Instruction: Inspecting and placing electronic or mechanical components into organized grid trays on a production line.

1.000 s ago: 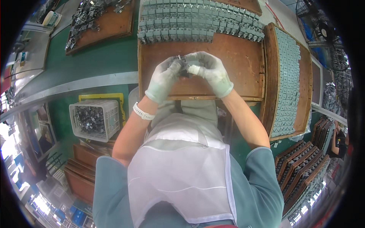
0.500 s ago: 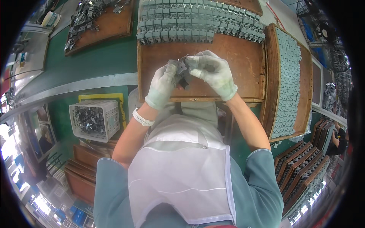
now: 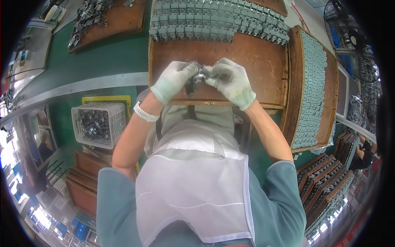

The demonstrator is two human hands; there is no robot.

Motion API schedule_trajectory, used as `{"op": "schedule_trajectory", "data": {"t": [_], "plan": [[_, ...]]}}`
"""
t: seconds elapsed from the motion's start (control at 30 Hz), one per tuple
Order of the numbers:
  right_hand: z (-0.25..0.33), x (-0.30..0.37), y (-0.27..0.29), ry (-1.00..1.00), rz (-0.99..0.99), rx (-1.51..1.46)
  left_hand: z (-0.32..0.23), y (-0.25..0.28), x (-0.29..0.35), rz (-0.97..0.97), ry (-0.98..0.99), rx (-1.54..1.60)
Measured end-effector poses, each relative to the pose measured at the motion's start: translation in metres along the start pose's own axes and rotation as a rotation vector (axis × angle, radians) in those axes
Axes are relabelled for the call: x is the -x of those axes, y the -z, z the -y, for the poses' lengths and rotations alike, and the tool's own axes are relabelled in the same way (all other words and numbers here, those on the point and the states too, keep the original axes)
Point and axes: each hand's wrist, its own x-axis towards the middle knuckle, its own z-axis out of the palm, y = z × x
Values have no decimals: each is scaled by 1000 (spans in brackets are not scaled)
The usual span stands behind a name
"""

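White basket [image 3: 117, 125]: 8 o'clock from the metal piece [image 3: 200, 75]. Left hand [image 3: 175, 78] grips the piece's 9 o'clock side; rows of grey parts [image 3: 218, 19] at 12. Piece is held over the tray [image 3: 259, 74]. Right hand [image 3: 230, 81] pinches its 3 o'clock side. Second tray [image 3: 329, 94] at 3.

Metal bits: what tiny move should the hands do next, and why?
Perhaps hold the metal bits firmly with the left hand and gently adjust them with the right hand: both hands' fingertips meet there, above the tray's bare part.
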Motion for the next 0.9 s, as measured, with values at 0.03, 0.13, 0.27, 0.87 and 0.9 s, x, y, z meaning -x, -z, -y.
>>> {"op": "schedule_trajectory", "data": {"t": [0.03, 0.13, 0.27, 0.87, 0.9], "plan": [[4, 1, 1, -58, -12, -25, 0, 0, 0, -2, -2, -1], [12, 0, 3, -48, -103, -36, -5, 3, -3, 27, 30, 27], [0, 5, 15, 43, -8, -26, -13, 0, -1, 173, -4, 44], [-45, -25, 38, 123, -521, 540, 23, -41, -48, -226, -147, 254], [-64, -33, 48, 215, -602, 662, 22, -36, -47, -219, -150, 256]]}}
